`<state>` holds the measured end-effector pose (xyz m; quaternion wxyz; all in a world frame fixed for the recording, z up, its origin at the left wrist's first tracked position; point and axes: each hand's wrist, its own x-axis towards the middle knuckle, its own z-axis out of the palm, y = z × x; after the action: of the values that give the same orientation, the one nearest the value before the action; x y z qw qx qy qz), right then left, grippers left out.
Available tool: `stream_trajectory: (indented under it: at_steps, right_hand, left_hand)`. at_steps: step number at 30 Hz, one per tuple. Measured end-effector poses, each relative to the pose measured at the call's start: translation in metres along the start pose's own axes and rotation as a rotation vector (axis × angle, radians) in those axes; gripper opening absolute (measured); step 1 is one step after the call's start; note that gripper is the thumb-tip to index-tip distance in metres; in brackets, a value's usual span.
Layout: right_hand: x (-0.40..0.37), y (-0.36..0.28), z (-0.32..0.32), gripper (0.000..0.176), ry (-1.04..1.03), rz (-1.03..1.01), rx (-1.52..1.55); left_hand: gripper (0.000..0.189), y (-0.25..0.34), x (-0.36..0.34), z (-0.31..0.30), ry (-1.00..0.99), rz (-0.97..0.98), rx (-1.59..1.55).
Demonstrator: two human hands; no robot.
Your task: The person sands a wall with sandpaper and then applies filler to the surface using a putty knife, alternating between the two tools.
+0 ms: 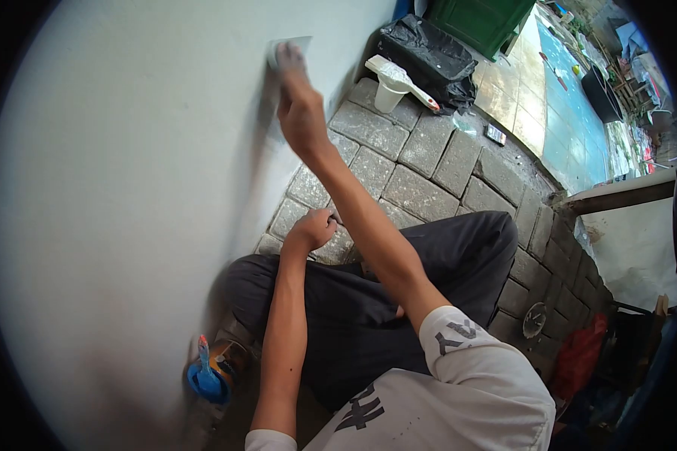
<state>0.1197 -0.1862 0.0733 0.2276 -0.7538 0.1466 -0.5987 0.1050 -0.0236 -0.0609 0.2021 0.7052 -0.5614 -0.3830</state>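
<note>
My right hand (299, 105) is stretched up against the pale wall (143, 150), its fingers pressed on a flat grey-white scraper-like tool (301, 45) that lies against the wall surface. The tool and fingertips are slightly blurred. My left hand (314, 229) hangs over the paving beside the wall's foot, with its fingers curled in; whether anything small is between them cannot be made out.
A white cup (389, 96) with a white-coated brush (402, 77) across it stands by a black plastic-covered container (429, 52). A green bin (478, 22) is behind. Low at the left, a blue-handled item (207, 382) sits by a can (229, 358). Paving blocks (421, 188) surround my legs.
</note>
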Motion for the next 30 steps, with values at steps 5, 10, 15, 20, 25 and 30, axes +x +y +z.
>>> stream_trajectory:
  at_steps: [5, 10, 15, 20, 25, 30]
  right_hand:
    - [0.005, -0.009, -0.016, 0.07, -0.14, -0.268, -0.081]
    - [-0.006, -0.036, -0.013, 0.068, -0.23, -0.317, 0.005]
    - [-0.013, -0.018, -0.011, 0.067, -0.142, -0.122, 0.0]
    - [0.009, -0.006, -0.019, 0.068, -0.058, 0.068, -0.078]
    - [0.014, -0.029, -0.03, 0.07, -0.337, -0.408, 0.019]
    - [0.02, -0.02, -0.024, 0.068, -0.246, -0.272, 0.003]
  left_hand:
    - [0.023, -0.002, 0.004, 0.001, 0.01, -0.001, -0.05]
    - [0.023, -0.004, 0.002, 0.003, 0.074, -0.011, 0.04]
    - [0.025, -0.008, 0.003, 0.001, 0.025, 0.013, -0.006]
    - [0.023, -0.005, 0.004, 0.002, 0.003, -0.021, -0.039]
    - [0.022, 0.001, -0.001, -0.001, 0.031, -0.035, -0.013]
    - [0.023, -0.004, 0.001, 0.001, -0.01, -0.051, -0.018]
